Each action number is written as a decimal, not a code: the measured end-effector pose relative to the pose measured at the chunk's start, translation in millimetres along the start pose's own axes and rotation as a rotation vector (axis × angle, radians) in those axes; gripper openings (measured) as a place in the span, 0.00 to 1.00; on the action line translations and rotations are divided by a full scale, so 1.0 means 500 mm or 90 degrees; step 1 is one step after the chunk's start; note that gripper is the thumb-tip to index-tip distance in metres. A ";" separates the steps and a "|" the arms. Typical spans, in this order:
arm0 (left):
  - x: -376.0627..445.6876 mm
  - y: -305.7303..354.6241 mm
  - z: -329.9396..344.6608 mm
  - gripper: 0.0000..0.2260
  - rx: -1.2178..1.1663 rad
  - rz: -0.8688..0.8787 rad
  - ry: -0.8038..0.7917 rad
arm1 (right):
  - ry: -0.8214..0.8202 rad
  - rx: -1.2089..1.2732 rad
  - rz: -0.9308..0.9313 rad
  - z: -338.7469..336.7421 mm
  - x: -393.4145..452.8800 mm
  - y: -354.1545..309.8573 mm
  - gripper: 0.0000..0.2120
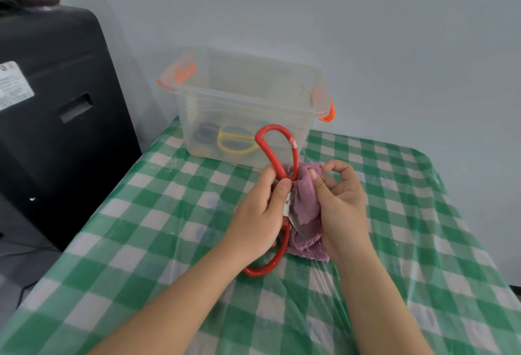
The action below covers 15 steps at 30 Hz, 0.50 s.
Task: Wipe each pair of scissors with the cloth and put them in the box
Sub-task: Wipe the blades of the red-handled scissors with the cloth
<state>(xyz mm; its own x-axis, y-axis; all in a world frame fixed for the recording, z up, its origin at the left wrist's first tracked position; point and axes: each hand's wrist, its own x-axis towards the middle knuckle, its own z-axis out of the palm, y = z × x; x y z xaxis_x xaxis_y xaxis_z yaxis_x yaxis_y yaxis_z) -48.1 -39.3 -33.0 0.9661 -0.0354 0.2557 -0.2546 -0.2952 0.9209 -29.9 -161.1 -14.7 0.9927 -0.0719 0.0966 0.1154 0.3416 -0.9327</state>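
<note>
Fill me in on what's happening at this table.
A person is wiping a pair of red-handled scissors with a purple cloth. The left hand grips the scissors near the pivot, and the right hand holds the cloth against the blades, above the green-and-white checked tablecloth. Behind them, the clear plastic box with orange latches already holds yellow-handled scissors and a blue-handled pair.

left hand (260, 213) grips red scissors (277, 174) | right hand (339, 205) holds purple cloth (306, 211) around blade | box (245, 106) behind, seemingly holding yellow scissors (235, 140) and a blue pair (204, 133) | checked table (141, 228)
</note>
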 end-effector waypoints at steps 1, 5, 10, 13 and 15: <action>0.000 0.000 0.001 0.07 0.000 -0.003 -0.006 | 0.005 -0.002 0.004 -0.001 0.001 0.000 0.07; 0.001 0.006 -0.004 0.08 -0.053 -0.022 -0.010 | -0.021 0.006 0.021 -0.010 0.002 -0.006 0.06; 0.002 0.009 -0.009 0.08 -0.097 -0.042 0.002 | -0.090 -0.004 0.004 -0.005 -0.003 -0.007 0.17; 0.001 0.003 -0.006 0.08 -0.048 -0.028 -0.016 | -0.039 -0.015 0.005 -0.002 -0.003 -0.003 0.10; 0.001 0.000 -0.002 0.09 -0.020 -0.019 -0.024 | -0.004 -0.014 0.010 -0.002 -0.004 -0.001 0.08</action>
<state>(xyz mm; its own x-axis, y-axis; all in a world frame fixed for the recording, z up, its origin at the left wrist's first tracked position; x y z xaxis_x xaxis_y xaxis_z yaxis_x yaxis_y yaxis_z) -47.8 -38.3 -32.6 0.9741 -0.0636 0.2171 -0.2263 -0.2659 0.9371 -32.2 -161.8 -14.7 0.9946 -0.0609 0.0844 0.0996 0.3220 -0.9415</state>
